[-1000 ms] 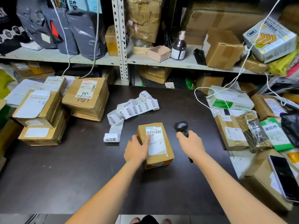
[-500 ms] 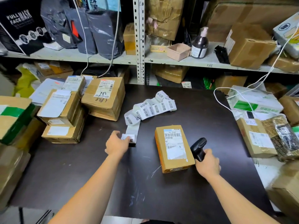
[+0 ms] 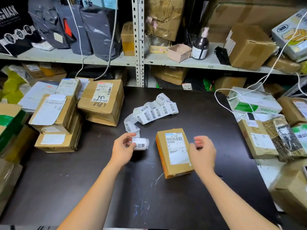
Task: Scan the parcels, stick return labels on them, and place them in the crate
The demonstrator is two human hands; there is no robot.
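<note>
Reading the head view from the near edge outward, I am seeing two bare forearms reaching forward over the dark table (image 3: 149, 196).

1. The left hand (image 3: 123, 151) is pinching the curled free end of the label strip (image 3: 150, 114) between thumb and fingers, just left of the parcel (image 3: 174, 151).
2. The right hand (image 3: 203, 153) is hovering at the parcel's right edge. Its fingers are loosely curled and are gripping nothing. Motion blur is hiding whether it is touching the cardboard.
3. The parcel is lying flat on the table between the two hands, with its barcoded shipping label facing up.

Behind the hands, the label strip is trailing away in loose loops toward the far middle of the table, showing its printed labels.

At the table's left side, a stack of cardboard boxes (image 3: 54, 117) is sitting beside a larger box with handwriting (image 3: 101, 102). At the right side, more labelled parcels (image 3: 257, 138) are crowding the edge, and a white cable (image 3: 222, 105) is looping across the corner.

Farthest back, a metal shelf (image 3: 99, 58) is carrying grey mailer bags (image 3: 99, 30), a small pink box (image 3: 178, 52), a dark pump bottle (image 3: 201, 45) and brown cartons (image 3: 249, 45).
</note>
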